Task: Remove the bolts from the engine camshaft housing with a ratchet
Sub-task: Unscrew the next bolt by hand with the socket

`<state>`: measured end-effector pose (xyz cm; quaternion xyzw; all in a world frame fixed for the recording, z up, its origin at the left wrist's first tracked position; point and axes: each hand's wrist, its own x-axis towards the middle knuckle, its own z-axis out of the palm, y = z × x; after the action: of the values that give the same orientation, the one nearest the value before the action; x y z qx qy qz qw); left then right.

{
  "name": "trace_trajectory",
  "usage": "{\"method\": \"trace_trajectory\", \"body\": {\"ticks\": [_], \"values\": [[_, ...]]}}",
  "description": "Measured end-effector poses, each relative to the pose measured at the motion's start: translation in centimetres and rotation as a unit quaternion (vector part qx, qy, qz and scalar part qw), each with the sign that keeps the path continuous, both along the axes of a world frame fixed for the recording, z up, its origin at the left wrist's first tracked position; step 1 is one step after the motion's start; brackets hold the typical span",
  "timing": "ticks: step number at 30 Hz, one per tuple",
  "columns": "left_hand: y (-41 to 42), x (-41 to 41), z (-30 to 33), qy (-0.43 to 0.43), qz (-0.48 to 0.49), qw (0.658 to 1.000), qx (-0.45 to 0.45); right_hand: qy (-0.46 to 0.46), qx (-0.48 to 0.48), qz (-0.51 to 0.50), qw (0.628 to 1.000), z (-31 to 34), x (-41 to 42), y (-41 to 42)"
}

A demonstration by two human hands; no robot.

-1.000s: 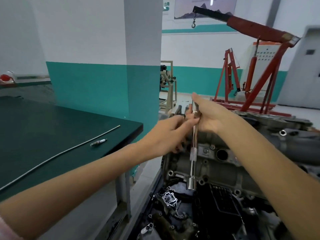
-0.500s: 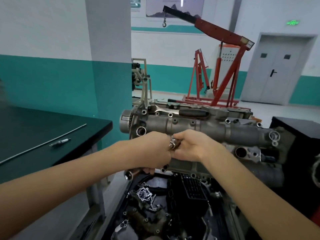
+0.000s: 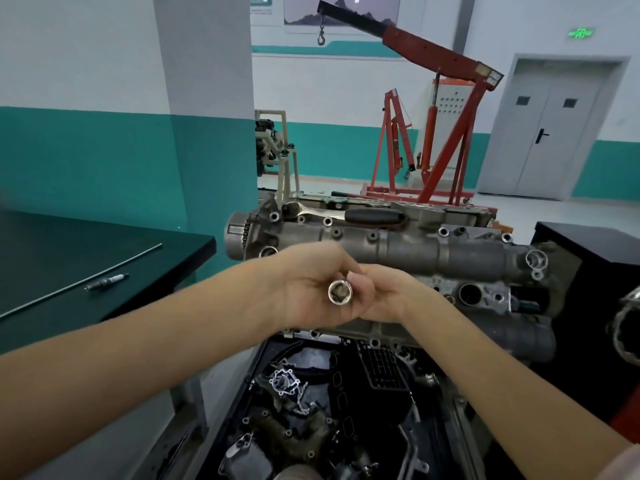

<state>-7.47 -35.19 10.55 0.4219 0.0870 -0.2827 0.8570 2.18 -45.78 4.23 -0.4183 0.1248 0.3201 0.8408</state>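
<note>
While both hands (image 3: 346,292) grip the shiny steel socket tool (image 3: 340,292), it seems rigid, slick; hold behind its open end.

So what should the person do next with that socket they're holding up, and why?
Probably reach for the ratchet lying on top of the engine housing and fit the socket to it. Both hands, left and right, grip the socket with its open end facing the camera, on no bolt, and the ratchet lies untouched.

Beyond my hands: white-and-teal walls (image 3: 86,150), red engine hoist (image 3: 446,133), grey double door (image 3: 550,133); dark bench (image 3: 69,258) to my left.
</note>
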Motion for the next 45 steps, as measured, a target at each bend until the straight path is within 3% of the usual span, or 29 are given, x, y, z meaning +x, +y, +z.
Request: {"method": "trace_trajectory", "body": {"ticks": [5, 8, 10, 11, 13, 14, 16, 19, 21, 22, 23, 25, 26, 27, 28, 34, 39, 41, 45], "values": [[-0.6, -0.9, -2.0, 0.047, 0.097, 0.992, -0.064, -0.040, -0.085, 0.051, 0.994, -0.2, -1.1, -0.6], [-0.8, 0.7, -2.5, 0.083, 0.147, 0.983, -0.078, -0.151, -0.232, 0.071, 0.958, -0.3, -1.8, -0.9], [-1.3, 2.4, -2.8, 0.104, 0.161, 0.976, -0.102, -0.302, -0.400, 0.068, 0.863, -0.7, -2.2, -1.2], [-1.7, 3.3, -2.9, 0.111, 0.165, 0.974, -0.111, -0.384, -0.481, 0.065, 0.785, -1.0, -2.2, -1.6], [-2.1, 5.1, -3.0, 0.116, 0.172, 0.971, -0.119, -0.529, -0.611, 0.042, 0.588, -1.7, -1.8, -2.8], [-2.2, 5.8, -3.1, 0.113, 0.167, 0.972, -0.119, -0.572, -0.635, 0.024, 0.519, -2.1, -1.7, -3.4], [-1.9, 6.6, -3.5, 0.098, 0.134, 0.983, -0.083, -0.617, -0.632, 0.011, 0.470, -2.6, -1.4, -4.2], [-0.9, 5.9, -4.5, -0.001, 0.037, 0.996, 0.086, -0.640, -0.630, 0.001, 0.440, -2.8, -0.4, -4.5], [-0.2, 5.0, -5.5, -0.110, 0.014, 0.959, 0.262, -0.661, -0.612, 0.003, 0.433, -2.5, 0.1, -4.0], [0.2, 4.6, -6.1, -0.183, 0.029, 0.916, 0.356, -0.673, -0.596, 0.004, 0.438, -2.4, 0.2, -3.6], [0.6, 4.3, -6.8, -0.269, 0.058, 0.850, 0.449, -0.680, -0.583, 0.002, 0.444, -2.3, 0.3, -3.2], [1.6, 3.9, -8.0, -0.453, 0.136, 0.652, 0.593, -0.685, -0.566, -0.010, 0.458, -2.2, 0.5, -2.6], [1.8, 3.5, -8.3, -0.519, 0.167, 0.574, 0.611, -0.685, -0.562, -0.009, 0.464, -2.2, 0.6, -2.4], [1.9, 3.3, -8.5, -0.569, 0.180, 0.534, 0.600, -0.686, -0.562, -0.007, 0.462, -2.4, 0.6, -2.4], [1.9, 3.3, -8.6, -0.607, 0.178, 0.519, 0.575, -0.690, -0.563, -0.007, 0.455, -2.6, 0.7, -2.5], [0.8, 4.0, -9.5, -0.653, 0.173, 0.591, 0.442, -0.711, -0.551, -0.007, 0.436, -3.2, 0.9, -2.8], [0.6, 4.7, -10.5, -0.668, 0.244, 0.565, 0.418, -0.700, -0.581, -0.029, 0.415, -3.6, 0.9, -2.8], [0.6, 4.7, -10.6, -0.667, 0.278, 0.560, 0.405, -0.685, -0.576, -0.041, 0.444, -3.6, 0.8, -2.9], [0.3, 4.9, -10.5, -0.647, 0.319, 0.587, 0.367, -0.673, -0.551, -0.048, 0.491, -3.7, 0.7, -3.1]]}}
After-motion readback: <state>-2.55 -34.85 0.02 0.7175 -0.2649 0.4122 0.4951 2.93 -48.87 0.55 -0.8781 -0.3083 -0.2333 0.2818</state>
